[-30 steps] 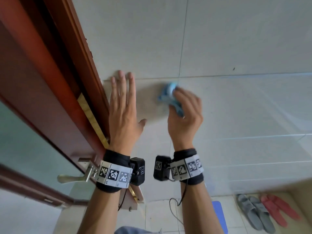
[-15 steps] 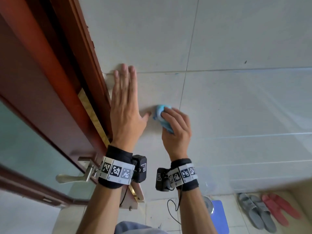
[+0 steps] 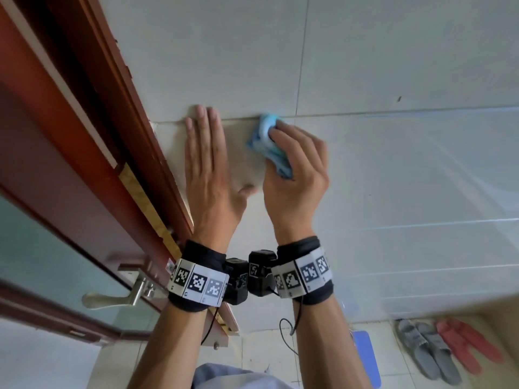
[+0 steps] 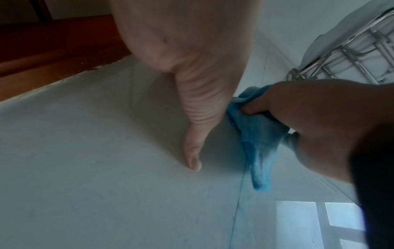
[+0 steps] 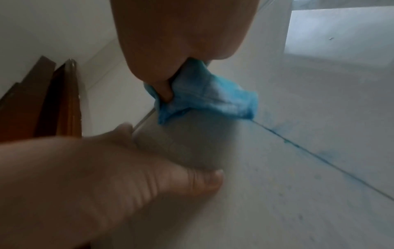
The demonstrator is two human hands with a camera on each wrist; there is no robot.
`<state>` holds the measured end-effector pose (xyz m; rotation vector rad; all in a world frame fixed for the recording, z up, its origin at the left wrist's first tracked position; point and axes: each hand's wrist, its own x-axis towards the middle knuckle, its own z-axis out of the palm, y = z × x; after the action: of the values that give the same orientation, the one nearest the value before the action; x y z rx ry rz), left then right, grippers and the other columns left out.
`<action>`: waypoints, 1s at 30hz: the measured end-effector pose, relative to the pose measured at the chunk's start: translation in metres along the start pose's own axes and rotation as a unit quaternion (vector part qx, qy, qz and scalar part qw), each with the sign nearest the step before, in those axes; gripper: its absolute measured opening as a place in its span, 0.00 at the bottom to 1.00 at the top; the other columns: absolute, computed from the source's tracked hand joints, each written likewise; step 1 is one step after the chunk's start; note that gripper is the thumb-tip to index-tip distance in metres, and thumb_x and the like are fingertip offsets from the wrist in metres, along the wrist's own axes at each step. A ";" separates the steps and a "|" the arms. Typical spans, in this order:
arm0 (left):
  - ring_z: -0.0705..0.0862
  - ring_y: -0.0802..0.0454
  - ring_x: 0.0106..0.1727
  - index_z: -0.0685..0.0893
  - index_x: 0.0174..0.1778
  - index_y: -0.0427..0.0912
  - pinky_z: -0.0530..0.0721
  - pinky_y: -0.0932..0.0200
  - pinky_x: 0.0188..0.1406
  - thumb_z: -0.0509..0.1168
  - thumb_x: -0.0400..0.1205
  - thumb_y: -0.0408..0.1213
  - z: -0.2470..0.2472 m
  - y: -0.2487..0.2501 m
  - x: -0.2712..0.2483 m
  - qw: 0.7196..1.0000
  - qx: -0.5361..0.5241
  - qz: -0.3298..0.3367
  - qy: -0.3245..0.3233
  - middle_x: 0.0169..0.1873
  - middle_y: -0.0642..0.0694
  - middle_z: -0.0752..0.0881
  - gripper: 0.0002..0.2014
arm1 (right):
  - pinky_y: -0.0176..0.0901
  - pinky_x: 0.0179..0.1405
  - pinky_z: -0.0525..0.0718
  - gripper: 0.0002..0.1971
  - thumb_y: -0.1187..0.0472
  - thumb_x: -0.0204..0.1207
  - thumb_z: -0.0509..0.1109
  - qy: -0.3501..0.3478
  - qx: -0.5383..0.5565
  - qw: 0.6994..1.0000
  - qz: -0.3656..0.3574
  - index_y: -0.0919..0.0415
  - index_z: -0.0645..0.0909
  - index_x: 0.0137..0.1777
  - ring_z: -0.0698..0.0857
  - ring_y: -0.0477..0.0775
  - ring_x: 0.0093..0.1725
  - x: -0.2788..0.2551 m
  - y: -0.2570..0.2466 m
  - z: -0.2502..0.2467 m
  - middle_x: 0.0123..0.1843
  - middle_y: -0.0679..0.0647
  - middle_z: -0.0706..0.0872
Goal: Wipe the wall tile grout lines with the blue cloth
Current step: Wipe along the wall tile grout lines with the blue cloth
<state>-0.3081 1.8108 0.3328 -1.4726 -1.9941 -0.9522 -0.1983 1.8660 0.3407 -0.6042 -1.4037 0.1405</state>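
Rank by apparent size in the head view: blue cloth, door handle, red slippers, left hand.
1. left hand, closest to the camera, which inflates it
2. red slippers
3. door handle; blue cloth, partly covered by the right hand, looks similar, so unranked

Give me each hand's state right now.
Left hand: open, flat on the wall tile.
Right hand: closed, gripping the blue cloth.

No readable text, brand, number or sign anywhere. Only printed marks: black-and-white square code patterns on the white band of the left wristband (image 3: 198,283) and the right wristband (image 3: 304,273), plus a small one on a black wrist camera (image 3: 259,272); no letters or digits legible.
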 end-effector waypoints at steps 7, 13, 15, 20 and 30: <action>0.37 0.43 0.92 0.39 0.92 0.35 0.40 0.50 0.92 0.86 0.63 0.58 -0.003 -0.003 0.000 0.998 0.064 0.002 -0.019 0.90 0.45 0.35 0.76 | 0.43 0.56 0.85 0.16 0.80 0.71 0.74 0.065 -0.045 0.994 0.075 0.66 0.92 0.56 0.84 0.58 0.56 0.012 -0.004 -0.008 0.58 0.54 0.93; 0.43 0.38 0.93 0.42 0.92 0.34 0.42 0.50 0.92 0.87 0.63 0.56 -0.004 -0.001 -0.001 0.998 0.062 -0.002 -0.018 0.92 0.38 0.43 0.75 | 0.37 0.57 0.81 0.17 0.79 0.73 0.74 0.012 -0.037 0.997 0.062 0.64 0.92 0.58 0.83 0.56 0.57 0.016 -0.001 -0.017 0.59 0.50 0.92; 0.43 0.36 0.93 0.42 0.92 0.34 0.42 0.49 0.92 0.87 0.63 0.57 -0.004 0.003 -0.001 0.998 0.060 -0.009 -0.016 0.92 0.35 0.44 0.75 | 0.38 0.57 0.82 0.16 0.78 0.74 0.74 0.005 -0.039 0.997 0.062 0.65 0.92 0.58 0.83 0.58 0.57 0.018 0.008 -0.028 0.59 0.51 0.92; 0.42 0.31 0.92 0.43 0.92 0.34 0.43 0.44 0.93 0.85 0.62 0.62 -0.006 0.007 -0.007 0.998 0.057 -0.038 0.002 0.91 0.31 0.44 0.75 | 0.32 0.58 0.82 0.16 0.77 0.70 0.76 0.106 -0.047 0.985 0.125 0.65 0.92 0.57 0.86 0.58 0.58 0.013 0.022 -0.039 0.59 0.54 0.93; 0.44 0.31 0.92 0.42 0.92 0.32 0.47 0.40 0.93 0.80 0.67 0.69 -0.001 -0.004 -0.007 0.999 0.044 -0.029 0.003 0.91 0.28 0.46 0.73 | 0.46 0.60 0.84 0.13 0.78 0.72 0.77 -0.078 0.010 0.997 0.016 0.66 0.93 0.54 0.85 0.60 0.60 -0.011 0.010 -0.011 0.58 0.54 0.93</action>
<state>-0.3104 1.8050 0.3277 -1.3691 -2.0571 -0.8809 -0.1873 1.8659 0.3254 -0.6088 -1.5427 0.2311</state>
